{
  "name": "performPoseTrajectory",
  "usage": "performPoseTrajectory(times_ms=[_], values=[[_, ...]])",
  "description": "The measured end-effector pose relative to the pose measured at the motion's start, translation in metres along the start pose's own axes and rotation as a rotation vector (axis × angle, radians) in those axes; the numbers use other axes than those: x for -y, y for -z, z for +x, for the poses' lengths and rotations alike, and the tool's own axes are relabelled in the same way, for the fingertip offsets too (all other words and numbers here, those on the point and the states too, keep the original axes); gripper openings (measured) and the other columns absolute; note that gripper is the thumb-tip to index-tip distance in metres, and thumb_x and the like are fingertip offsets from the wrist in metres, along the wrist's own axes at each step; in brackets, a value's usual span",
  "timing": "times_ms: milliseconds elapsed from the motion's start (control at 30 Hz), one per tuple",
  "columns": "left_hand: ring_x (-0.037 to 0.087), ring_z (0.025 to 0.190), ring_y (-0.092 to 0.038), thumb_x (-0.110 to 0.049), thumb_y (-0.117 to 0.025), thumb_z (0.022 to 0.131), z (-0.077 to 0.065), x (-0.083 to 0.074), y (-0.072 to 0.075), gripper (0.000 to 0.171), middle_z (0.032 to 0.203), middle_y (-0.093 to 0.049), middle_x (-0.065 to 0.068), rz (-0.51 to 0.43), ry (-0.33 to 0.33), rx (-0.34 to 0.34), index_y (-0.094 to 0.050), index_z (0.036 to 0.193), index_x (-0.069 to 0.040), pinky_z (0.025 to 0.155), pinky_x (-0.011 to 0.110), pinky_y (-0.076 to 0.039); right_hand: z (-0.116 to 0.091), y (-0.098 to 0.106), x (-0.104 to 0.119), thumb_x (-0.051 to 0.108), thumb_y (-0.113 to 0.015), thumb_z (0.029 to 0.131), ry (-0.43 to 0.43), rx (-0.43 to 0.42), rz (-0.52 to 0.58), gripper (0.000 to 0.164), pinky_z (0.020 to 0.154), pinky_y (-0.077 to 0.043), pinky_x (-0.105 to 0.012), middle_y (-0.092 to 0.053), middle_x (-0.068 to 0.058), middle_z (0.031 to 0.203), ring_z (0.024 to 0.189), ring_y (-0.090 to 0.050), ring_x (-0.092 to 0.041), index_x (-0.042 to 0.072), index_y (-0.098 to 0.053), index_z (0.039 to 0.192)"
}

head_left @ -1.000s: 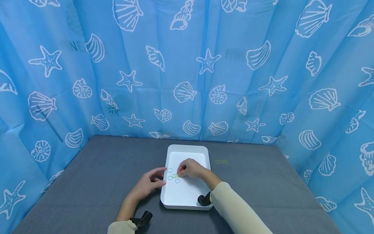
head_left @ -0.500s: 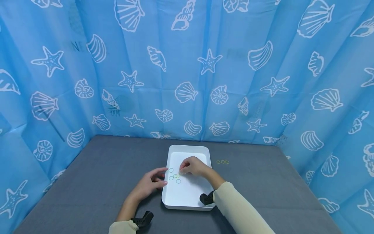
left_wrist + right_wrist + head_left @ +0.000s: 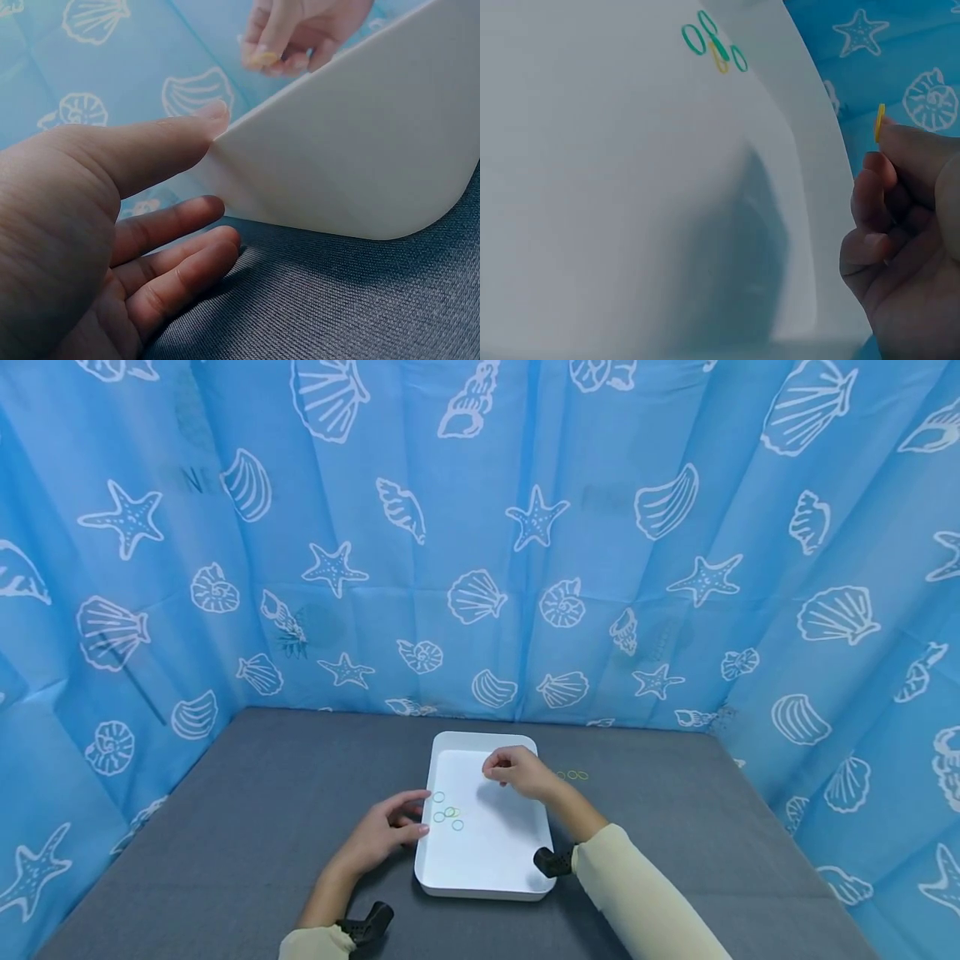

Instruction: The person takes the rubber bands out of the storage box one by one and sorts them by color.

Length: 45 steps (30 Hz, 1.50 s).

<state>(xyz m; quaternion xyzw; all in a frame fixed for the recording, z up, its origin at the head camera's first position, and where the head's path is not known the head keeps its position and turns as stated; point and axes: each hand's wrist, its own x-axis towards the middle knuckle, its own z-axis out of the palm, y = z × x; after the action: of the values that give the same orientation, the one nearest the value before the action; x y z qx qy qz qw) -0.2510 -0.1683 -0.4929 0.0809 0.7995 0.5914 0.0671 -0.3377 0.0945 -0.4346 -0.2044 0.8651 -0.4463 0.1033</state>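
Between the thumb and fingertips of my right hand (image 3: pixel 519 772) is a yellow rubber band (image 3: pixel 880 124), pinched in the air over the right part of the white tray (image 3: pixel 487 872). Several green rubber bands (image 3: pixel 684 37) lie on the tray floor toward its left side, with a yellow rubber band (image 3: pixel 721 67) among them. My left hand (image 3: pixel 381 835) is at the tray's left wall, its thumb touching the rim and its other fingers loosely extended beside the wall.
Right of the tray on the grey tablecloth (image 3: pixel 660 843), several yellow rubber bands (image 3: pixel 578 775) lie in a row, partly hidden by my right hand. A blue curtain (image 3: pixel 480 552) with white shells and starfish hangs behind and at both sides of the table.
My right hand has risen from beside the green bands and moved right and away from me, carrying the yellow rubber band. The left hand has stayed at the tray.
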Motion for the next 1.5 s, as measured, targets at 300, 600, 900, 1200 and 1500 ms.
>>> performPoseTrajectory(times_ms=[300,600,900,1200,1500], values=[[0.021,0.088,-0.060,-0.023,-0.074,0.087,-0.001,0.000,-0.002,0.054,0.124,-0.058,0.013,0.005,-0.010,-0.007,-0.055,0.138,-0.015,0.071,0.037,-0.047,-0.011,0.022,-0.012,0.006,-0.061,0.095,0.019,-0.182,0.056,0.010,0.075,-0.046,-0.050,-0.061,-0.008,0.084,0.073,-0.051,-0.020,-0.002,-0.067,0.095],[0.021,0.088,-0.060,-0.025,-0.075,0.087,0.000,-0.001,-0.002,0.054,0.123,-0.059,0.012,0.010,-0.001,-0.009,-0.056,0.136,-0.018,0.071,0.037,-0.046,-0.024,0.042,-0.043,0.007,-0.062,0.095,-0.014,-0.362,0.008,0.009,0.065,-0.043,-0.032,-0.060,-0.007,0.081,0.072,-0.050,-0.021,0.000,-0.068,0.092],[0.022,0.089,-0.059,-0.023,-0.074,0.087,0.000,0.000,-0.001,0.053,0.123,-0.059,0.012,0.009,-0.005,-0.006,-0.056,0.137,-0.017,0.071,0.037,-0.046,-0.039,0.055,-0.072,0.003,-0.062,0.094,-0.006,-0.428,-0.004,0.009,0.064,-0.042,-0.031,-0.062,-0.010,0.083,0.072,-0.051,-0.022,-0.003,-0.068,0.091],[0.021,0.088,-0.059,-0.023,-0.074,0.087,0.000,0.003,-0.002,0.054,0.123,-0.059,0.012,0.028,-0.005,-0.030,-0.056,0.137,-0.016,0.070,0.037,-0.046,-0.050,0.064,-0.096,0.000,-0.063,0.092,-0.040,-0.470,-0.100,0.007,0.063,-0.040,-0.031,-0.061,-0.009,0.080,0.069,-0.049,-0.018,-0.005,-0.066,0.087],[0.021,0.088,-0.058,-0.020,-0.073,0.088,0.001,0.001,-0.004,0.051,0.122,-0.059,0.011,0.040,0.008,-0.046,-0.056,0.137,-0.016,0.071,0.036,-0.045,-0.053,0.072,-0.110,0.006,-0.063,0.094,-0.177,-0.524,-0.163,0.011,0.061,-0.041,-0.032,-0.063,-0.011,0.082,0.069,-0.052,-0.020,-0.004,-0.067,0.089]])
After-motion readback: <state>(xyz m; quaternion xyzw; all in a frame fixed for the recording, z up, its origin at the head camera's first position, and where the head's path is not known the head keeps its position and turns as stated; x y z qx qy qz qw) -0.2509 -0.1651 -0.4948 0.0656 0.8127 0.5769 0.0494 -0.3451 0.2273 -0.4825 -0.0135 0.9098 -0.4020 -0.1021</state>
